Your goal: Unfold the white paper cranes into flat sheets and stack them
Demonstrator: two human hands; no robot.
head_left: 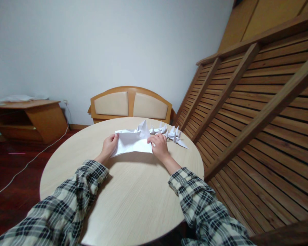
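A white sheet of paper (pixel 132 142) with creases is stretched between my two hands, just over the round table (pixel 133 191). My left hand (pixel 109 147) pinches its left edge, thumb on top. At the right edge, my right hand (pixel 159 146) grips the sheet with fingers closed. The paper's far right corner rises to a folded point. Several white folded paper cranes (pixel 175 134) stand close together on the table, just beyond and to the right of my right hand, which partly hides them.
A wooden headboard (pixel 130 102) with two cream panels stands behind the table. Slatted wooden panels (pixel 246 109) lean along the right side. To the left is a low wooden cabinet (pixel 46 119) with white material on top; a white cable (pixel 38 153) trails over the dark red floor.
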